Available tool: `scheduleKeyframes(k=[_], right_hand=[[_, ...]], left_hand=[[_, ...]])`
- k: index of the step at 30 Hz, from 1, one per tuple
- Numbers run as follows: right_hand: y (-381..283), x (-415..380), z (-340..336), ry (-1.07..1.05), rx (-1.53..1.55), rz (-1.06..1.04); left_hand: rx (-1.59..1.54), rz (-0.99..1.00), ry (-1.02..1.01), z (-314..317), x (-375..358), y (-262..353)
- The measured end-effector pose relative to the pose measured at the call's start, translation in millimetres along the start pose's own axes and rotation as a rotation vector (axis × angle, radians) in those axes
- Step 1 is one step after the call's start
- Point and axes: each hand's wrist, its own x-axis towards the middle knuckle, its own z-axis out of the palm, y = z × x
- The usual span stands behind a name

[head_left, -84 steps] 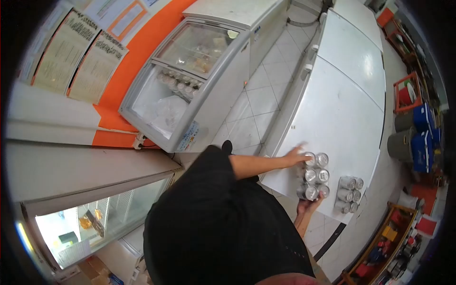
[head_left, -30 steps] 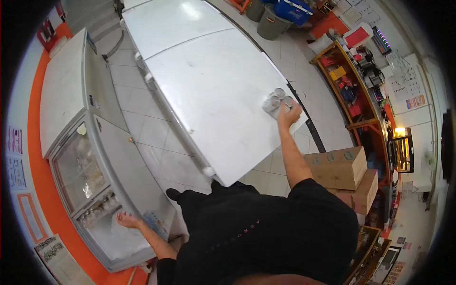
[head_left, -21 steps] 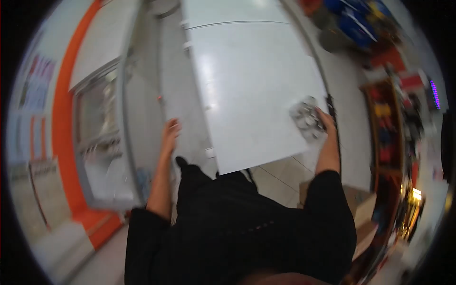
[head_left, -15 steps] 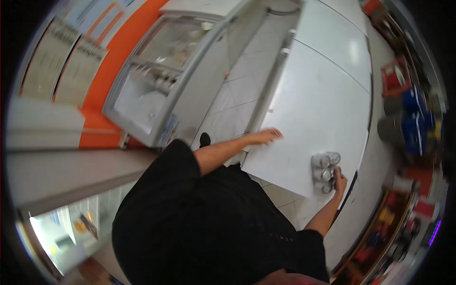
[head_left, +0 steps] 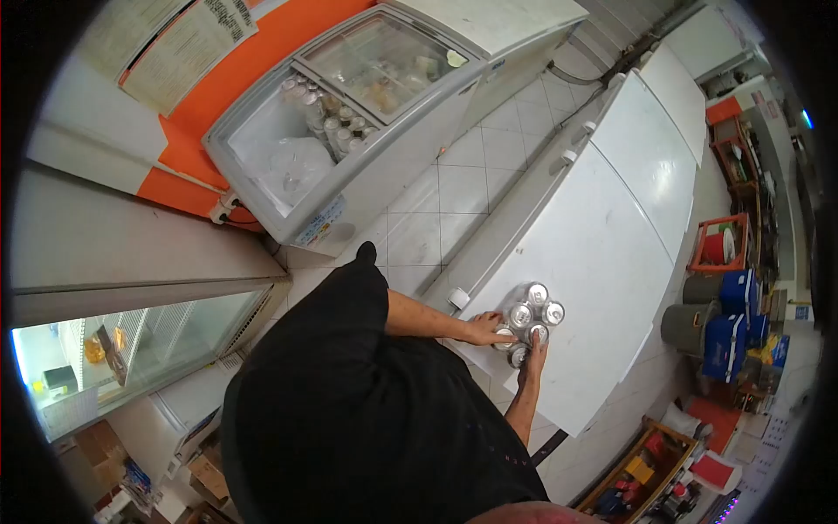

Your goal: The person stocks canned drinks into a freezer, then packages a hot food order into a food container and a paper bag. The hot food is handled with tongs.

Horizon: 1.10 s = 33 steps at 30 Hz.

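Observation:
Several silver cans (head_left: 521, 314) stand in a close cluster on the white top (head_left: 580, 288) of a long chest-like unit. My left hand (head_left: 483, 329) rests against the left side of the cluster, its fingers on a near can. On the near right side, my right hand (head_left: 534, 356) has its fingers round another can. Both hands are close together, with the cans between and beyond them. The undersides of the fingers are hidden.
At the upper left stands a chest freezer (head_left: 349, 196) with a glass lid and cans inside. A lit display fridge (head_left: 131, 341) is at the left. Blue containers (head_left: 729, 323) and a crate (head_left: 720, 244) sit at the right.
My left hand has come across to the cans and now touches them. My right hand and the cans are nearer my body's middle. The view has turned and is sharper.

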Motion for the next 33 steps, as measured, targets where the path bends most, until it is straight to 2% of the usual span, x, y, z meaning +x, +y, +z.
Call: scheduleKeyframes(k=[1, 3, 5, 7, 10, 11, 12, 13, 14, 17, 18, 19, 21, 23, 25, 27, 29, 30, 31, 33], right_hand=[[-12.4, -4.7, 17.9, -0.007, -0.012, -0.002], [-42.9, -10.5, 63.7, -0.148, -0.024, -0.073], [-62.9, -3.4, 115.7, -0.18, -0.024, -0.091], [-77.4, 15.2, 171.6, -0.327, 0.023, -0.116], [-91.2, 36.1, 272.0, -0.5, 0.031, 0.188], [-88.8, 42.9, 311.9, -0.593, -0.023, 0.105], [-101.1, 36.4, 357.2, -0.73, -0.062, 0.003], [-111.0, 32.2, 398.9, -0.838, -0.127, -0.077], [-116.1, 34.7, 434.6, -0.917, -0.191, 0.052], [-117.1, 31.8, 514.1, -0.961, -0.327, -0.065], [-110.3, 32.0, 530.3, -0.914, -0.398, -0.209], [-102.4, 34.1, 536.3, -0.919, -0.407, -0.203], [-88.2, 34.0, 538.7, -0.847, -0.206, -0.156], [-81.6, 30.5, 520.5, -0.834, -0.278, -0.064], [-65.8, 36.6, 491.8, -0.818, -0.351, -0.021], [-61.7, 35.6, 465.5, -0.742, -0.4, 0.062], [-64.1, 37.1, 446.2, -0.689, -0.417, 0.092], [-66.5, 37.0, 439.0, -0.654, -0.461, 0.13], [-66.3, 36.4, 432.2, -0.613, -0.504, 0.175], [-60.4, 37.2, 423.1, -0.572, -0.522, 0.217]], left_hand=[[-0.011, 0.001, 0.008, -11.8, -7.4, -3.4], [-0.562, 0.286, 0.048, -42.5, -28.8, -19.8], [-0.778, 0.282, 0.112, -71.4, -30.2, -54.0], [-0.932, 0.26, 0.246, -150.1, -68.9, -60.7], [-1.103, 0.167, 0.448, -258.6, -130.0, -59.6], [-0.906, 0.295, 0.588, -283.7, -135.6, -79.2], [-0.856, 0.249, 0.73, -307.6, -144.5, -88.9], [-0.973, 0.23, 0.848, -326.6, -149.9, -114.0], [-0.94, 0.237, 0.846, -345.9, -152.1, -160.7], [-1.358, 0.259, 0.949, -416.7, -196.3, -186.5], [-1.458, 0.236, 0.973, -439.8, -205.4, -193.5], [-1.559, 0.207, 0.993, -459.9, -213.9, -199.9], [-1.511, 0.167, 1.068, -490.0, -194.4, -250.8], [-1.464, 0.133, 1.138, -511.0, -169.8, -284.2], [-1.449, -0.012, 1.22, -524.7, -141.2, -295.2], [-1.427, -0.023, 1.237, -524.3, -107.5, -313.6], [-1.315, 0.13, 1.344, -521.8, -83.5, -309.2], [-1.312, 0.252, 1.312, -522.5, -71.3, -312.4], [-1.318, 0.256, 1.305, -526.7, -57.0, -314.1], [-1.142, -0.121, 1.474, -527.1, -31.1, -312.0]])
